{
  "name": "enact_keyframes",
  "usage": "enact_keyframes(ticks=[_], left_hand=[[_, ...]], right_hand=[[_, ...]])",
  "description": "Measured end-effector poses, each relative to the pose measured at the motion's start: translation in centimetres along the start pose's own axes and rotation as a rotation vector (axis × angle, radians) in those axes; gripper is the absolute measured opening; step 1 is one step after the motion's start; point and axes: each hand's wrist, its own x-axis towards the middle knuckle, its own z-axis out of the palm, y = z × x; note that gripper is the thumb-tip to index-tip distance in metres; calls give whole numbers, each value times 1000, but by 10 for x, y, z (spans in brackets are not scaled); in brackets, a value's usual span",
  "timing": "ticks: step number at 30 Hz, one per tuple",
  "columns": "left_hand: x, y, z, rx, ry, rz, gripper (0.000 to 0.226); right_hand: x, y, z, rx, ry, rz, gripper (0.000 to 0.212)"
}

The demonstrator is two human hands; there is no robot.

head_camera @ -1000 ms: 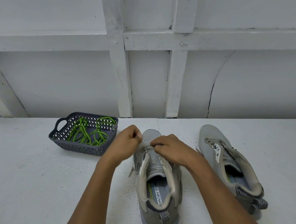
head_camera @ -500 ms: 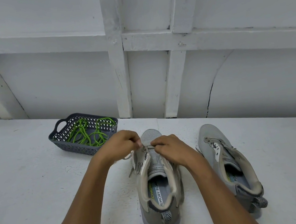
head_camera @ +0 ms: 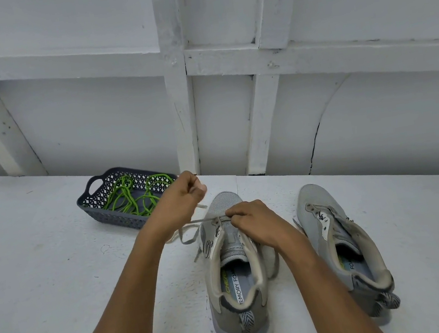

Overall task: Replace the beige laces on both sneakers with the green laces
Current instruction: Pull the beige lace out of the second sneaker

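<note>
Two grey sneakers stand on the white table, toes pointing away from me. The left sneaker point(head_camera: 237, 293) is in the middle, the right sneaker point(head_camera: 343, 250) beside it with no lace showing in its eyelets. My left hand point(head_camera: 179, 201) pinches the beige lace point(head_camera: 193, 228) and holds it up, left of the left sneaker's toe. The lace runs slack from there to the lowest eyelets. My right hand point(head_camera: 253, 223) grips the left sneaker's upper near those eyelets. The green laces point(head_camera: 136, 195) lie tangled in a dark grey basket point(head_camera: 111, 215).
The basket stands at the back left of the table, close behind my left hand. A white panelled wall point(head_camera: 227, 78) rises right behind the table's far edge. Bare tabletop point(head_camera: 43, 280) stretches to the left and right point(head_camera: 438, 232) of the sneakers.
My left hand has lifted up and to the left, drawing more beige lace out of the left sneaker. My right hand has stayed on the sneaker's eyelets.
</note>
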Motion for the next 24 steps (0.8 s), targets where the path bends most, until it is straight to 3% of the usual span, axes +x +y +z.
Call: enact_keyframes(ticks=[5,12,16,18,24], left_hand=[[1,-12,12,639,-236,-36,15],[-1,-9,12,632,-150,-10,8],[1,-9,15,771,-258,-24,16],[2,-10,15,641,-239,-2,13],[-17,-4,2,-170,-137,-18,14]], right_hand=[[-1,1,0,33,-2,7,32],[1,1,1,49,4,12,36],[-1,1,1,49,7,23,39],[-2,2,-1,58,9,24,40],[-4,3,-3,77,17,4,38]])
